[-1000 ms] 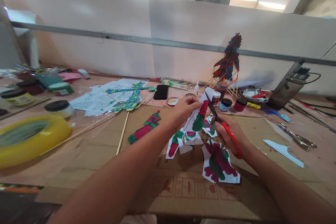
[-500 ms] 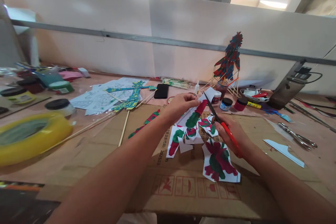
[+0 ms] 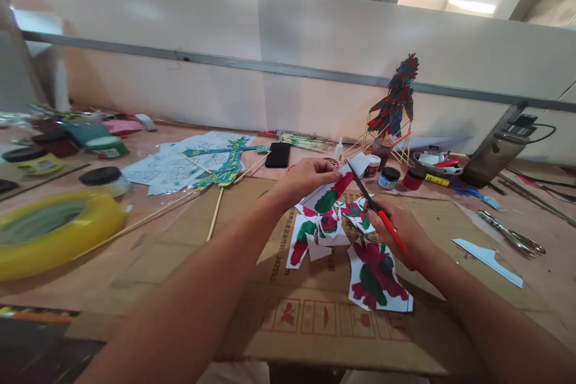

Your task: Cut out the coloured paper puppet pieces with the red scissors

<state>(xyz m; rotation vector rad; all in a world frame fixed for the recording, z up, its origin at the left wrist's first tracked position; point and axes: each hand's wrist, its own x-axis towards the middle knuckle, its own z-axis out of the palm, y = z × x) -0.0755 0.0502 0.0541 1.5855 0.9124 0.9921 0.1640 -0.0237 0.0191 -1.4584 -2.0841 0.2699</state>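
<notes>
My right hand (image 3: 398,231) grips the red-handled scissors (image 3: 375,210), blades parted at the painted paper strip (image 3: 330,195) pinched taut by my left hand (image 3: 306,177), above the cardboard sheet (image 3: 252,288) mid-desk; small snips along the painted edge seem best.

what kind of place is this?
Likely a craft workshop for painted paper puppets: the right hand works red-handled scissors on a painted cutout held by the left hand, with paint jars and a finished stick puppet behind.
</notes>
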